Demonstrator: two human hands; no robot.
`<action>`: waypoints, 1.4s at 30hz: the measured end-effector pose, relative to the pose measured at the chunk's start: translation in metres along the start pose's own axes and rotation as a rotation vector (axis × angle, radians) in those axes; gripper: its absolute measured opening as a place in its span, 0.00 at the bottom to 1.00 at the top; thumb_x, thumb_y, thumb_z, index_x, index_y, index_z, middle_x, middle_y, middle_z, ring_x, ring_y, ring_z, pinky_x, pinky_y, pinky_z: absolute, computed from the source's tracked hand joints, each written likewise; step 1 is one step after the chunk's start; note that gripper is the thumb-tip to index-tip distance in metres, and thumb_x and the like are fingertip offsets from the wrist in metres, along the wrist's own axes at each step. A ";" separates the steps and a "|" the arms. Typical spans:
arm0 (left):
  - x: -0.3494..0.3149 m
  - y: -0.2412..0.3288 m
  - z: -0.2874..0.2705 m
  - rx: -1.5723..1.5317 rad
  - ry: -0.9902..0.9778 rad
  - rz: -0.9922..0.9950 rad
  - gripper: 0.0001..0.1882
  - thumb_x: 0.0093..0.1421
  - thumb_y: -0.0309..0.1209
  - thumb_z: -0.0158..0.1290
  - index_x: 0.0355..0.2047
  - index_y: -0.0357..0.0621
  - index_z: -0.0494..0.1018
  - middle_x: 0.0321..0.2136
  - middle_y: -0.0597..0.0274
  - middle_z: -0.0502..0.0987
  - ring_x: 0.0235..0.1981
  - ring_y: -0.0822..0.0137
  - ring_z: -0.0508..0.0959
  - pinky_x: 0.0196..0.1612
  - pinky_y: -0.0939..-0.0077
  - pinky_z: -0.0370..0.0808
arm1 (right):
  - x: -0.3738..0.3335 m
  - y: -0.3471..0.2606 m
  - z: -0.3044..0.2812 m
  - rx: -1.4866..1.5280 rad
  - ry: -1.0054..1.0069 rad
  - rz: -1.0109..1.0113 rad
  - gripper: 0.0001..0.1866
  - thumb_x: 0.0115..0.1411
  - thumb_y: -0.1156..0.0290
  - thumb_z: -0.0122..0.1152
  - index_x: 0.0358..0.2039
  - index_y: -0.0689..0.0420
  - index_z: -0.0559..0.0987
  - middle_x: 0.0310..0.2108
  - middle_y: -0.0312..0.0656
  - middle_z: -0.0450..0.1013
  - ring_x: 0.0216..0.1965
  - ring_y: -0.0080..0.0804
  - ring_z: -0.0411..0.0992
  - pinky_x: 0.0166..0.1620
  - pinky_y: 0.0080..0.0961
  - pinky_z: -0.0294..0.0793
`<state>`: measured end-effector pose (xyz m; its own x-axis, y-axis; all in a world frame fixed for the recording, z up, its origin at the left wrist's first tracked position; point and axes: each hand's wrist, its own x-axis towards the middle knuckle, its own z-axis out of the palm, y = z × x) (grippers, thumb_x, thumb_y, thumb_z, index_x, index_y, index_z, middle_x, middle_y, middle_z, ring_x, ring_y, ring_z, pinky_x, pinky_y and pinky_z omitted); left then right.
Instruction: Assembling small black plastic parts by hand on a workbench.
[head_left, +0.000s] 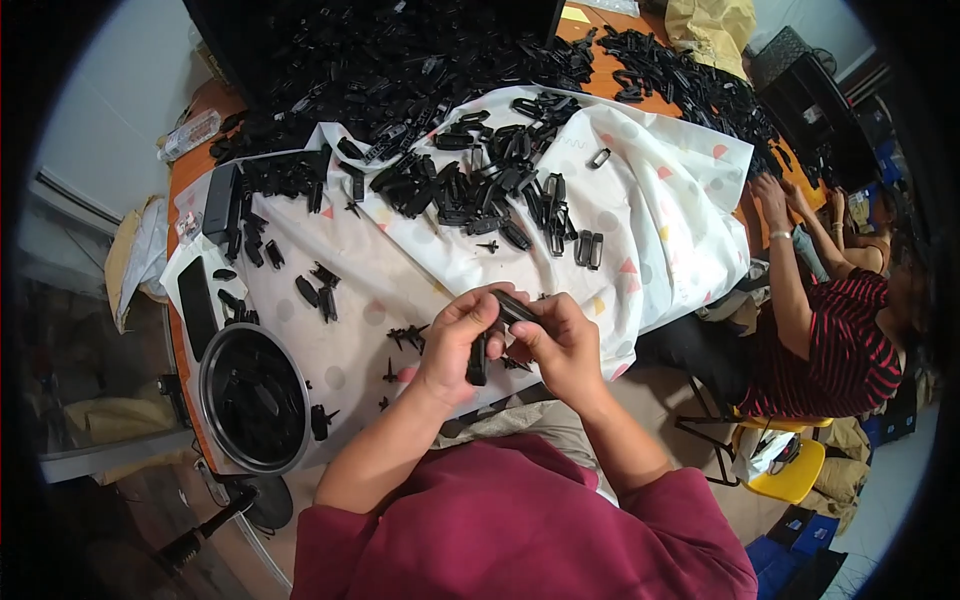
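Note:
Both hands meet over the near edge of the table around a small, elongated black plastic part [514,308]. My left hand [455,345] is closed, its thumb and fingers on the part's left end. From below, a second black piece [478,362] sticks out of the same hand. My right hand [565,345] pinches the other end with thumb and fingers. The curled fingers partly hide the join between them. Small black pronged pieces [408,337] lie on the cloth just left of my left hand.
A patterned white cloth [340,370] covers the table. Black plastic parts [480,175] are heaped on it and beyond. A round metal-rimmed tray [204,405] holds black pieces at left, near a phone-like black slab [196,310]. At right, people work; a yellow chair [790,472] stands nearby.

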<state>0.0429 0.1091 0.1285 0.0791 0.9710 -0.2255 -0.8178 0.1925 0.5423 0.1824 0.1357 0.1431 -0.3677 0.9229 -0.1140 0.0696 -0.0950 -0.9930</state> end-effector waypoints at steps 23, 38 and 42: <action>0.096 0.025 -0.035 1.714 0.246 0.327 0.07 0.51 0.31 0.53 0.29 0.43 0.72 0.28 0.57 0.74 0.25 0.61 0.76 0.29 0.69 0.72 | 0.094 0.011 -0.041 -0.998 0.365 -0.448 0.17 0.51 0.74 0.50 0.43 0.60 0.73 0.30 0.46 0.69 0.31 0.38 0.67 0.31 0.31 0.69; 0.033 0.053 0.014 0.543 0.064 0.119 0.14 0.54 0.28 0.52 0.41 0.43 0.67 0.25 0.61 0.73 0.17 0.76 0.71 0.18 0.84 0.69 | 0.050 -0.019 0.005 0.462 -0.033 -0.118 0.13 0.58 0.72 0.50 0.43 0.59 0.64 0.32 0.42 0.69 0.29 0.28 0.70 0.25 0.23 0.74; 0.027 0.056 0.016 0.588 0.083 0.142 0.12 0.55 0.26 0.51 0.40 0.42 0.67 0.26 0.61 0.73 0.18 0.76 0.71 0.19 0.84 0.69 | 0.044 -0.016 0.014 0.513 0.007 -0.096 0.13 0.58 0.71 0.51 0.43 0.58 0.64 0.33 0.41 0.68 0.33 0.29 0.70 0.32 0.27 0.75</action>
<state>0.0078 0.1483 0.1657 -0.0713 0.9833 -0.1675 -0.3638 0.1308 0.9222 0.1525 0.1731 0.1539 -0.3441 0.9387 -0.0231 -0.4281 -0.1788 -0.8859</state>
